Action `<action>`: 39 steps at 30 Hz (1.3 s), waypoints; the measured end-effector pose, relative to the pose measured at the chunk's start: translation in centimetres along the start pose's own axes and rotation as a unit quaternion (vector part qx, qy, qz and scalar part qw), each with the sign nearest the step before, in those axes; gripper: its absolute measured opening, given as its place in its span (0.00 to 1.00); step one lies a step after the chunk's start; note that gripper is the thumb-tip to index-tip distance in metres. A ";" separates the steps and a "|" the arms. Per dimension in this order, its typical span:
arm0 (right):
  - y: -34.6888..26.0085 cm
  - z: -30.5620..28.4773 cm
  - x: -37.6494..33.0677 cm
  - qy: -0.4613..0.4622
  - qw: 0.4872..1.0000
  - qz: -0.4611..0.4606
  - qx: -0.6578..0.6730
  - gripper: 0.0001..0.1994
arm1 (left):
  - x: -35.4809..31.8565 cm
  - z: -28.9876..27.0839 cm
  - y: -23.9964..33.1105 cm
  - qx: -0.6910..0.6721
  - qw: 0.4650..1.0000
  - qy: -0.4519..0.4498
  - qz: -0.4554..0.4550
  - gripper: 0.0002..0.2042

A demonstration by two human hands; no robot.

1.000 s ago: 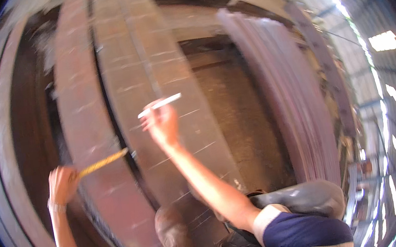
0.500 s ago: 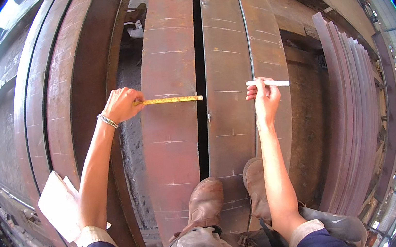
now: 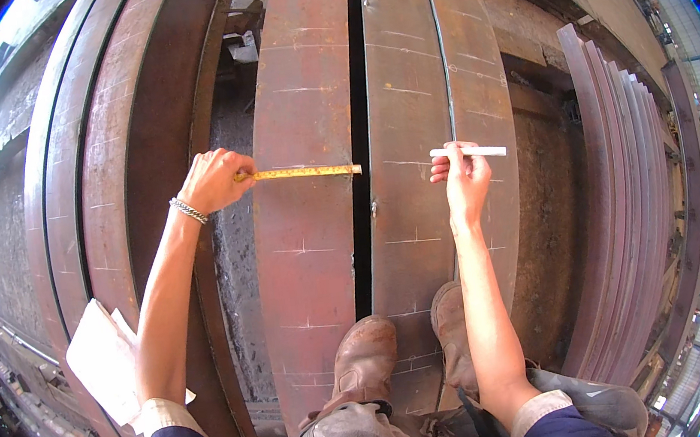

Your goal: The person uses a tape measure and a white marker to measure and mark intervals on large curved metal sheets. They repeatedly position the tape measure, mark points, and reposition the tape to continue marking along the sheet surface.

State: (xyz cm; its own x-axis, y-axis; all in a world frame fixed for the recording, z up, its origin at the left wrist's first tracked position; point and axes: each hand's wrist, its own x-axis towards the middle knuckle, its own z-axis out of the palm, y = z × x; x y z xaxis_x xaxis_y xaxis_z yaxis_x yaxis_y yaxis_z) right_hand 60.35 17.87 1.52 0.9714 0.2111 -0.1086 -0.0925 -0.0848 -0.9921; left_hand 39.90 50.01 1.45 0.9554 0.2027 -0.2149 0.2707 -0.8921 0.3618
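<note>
My left hand [image 3: 220, 180] is closed around one end of a short yellow measuring tape [image 3: 302, 172]. The tape lies crosswise over a reddish-brown steel beam [image 3: 302, 215], its far tip at the dark gap on the beam's right side. My right hand [image 3: 464, 178] pinches a white marker-like stick [image 3: 481, 152], held level above the brown steel beams [image 3: 408, 125] to the right. White cross-shaped marks and short lines run along the beam faces. Whether the stick is chalk or a pen I cannot tell.
Folded white paper [image 3: 103, 359] lies on the left-hand beams [image 3: 103, 247], beside my left forearm. My brown boots [image 3: 365, 350] stand on the middle beams. Dark gaps run between beams. At the right, several narrow steel plates [image 3: 626, 213] stand side by side.
The white stick has shifted slightly left in my right hand, sticking out further past the fingers. The left hand and tape stay nearly in place; the view has moved a little.
</note>
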 end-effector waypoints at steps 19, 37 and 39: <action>0.8 1.1 -0.8 -0.028 1.000 0.013 -0.006 0.07 | 0.3 0.4 -1.5 -0.005 1.000 -0.024 -0.004 0.07; 0.6 5.2 -1.4 -0.102 0.995 0.021 -0.008 0.06 | 0.4 1.1 -2.1 -0.013 1.000 -0.025 0.002 0.07; 0.4 5.9 -1.7 -0.112 0.993 0.024 -0.008 0.06 | 0.4 1.2 -2.2 -0.008 1.000 -0.029 0.002 0.07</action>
State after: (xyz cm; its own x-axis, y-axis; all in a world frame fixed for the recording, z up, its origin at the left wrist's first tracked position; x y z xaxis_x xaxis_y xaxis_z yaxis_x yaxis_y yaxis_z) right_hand 57.37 23.24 0.90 0.8923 0.4184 -0.1695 -0.1333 -0.1144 -0.9844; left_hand 39.57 51.62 -0.49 0.9479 0.1748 -0.2663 0.2693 -0.8863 0.3767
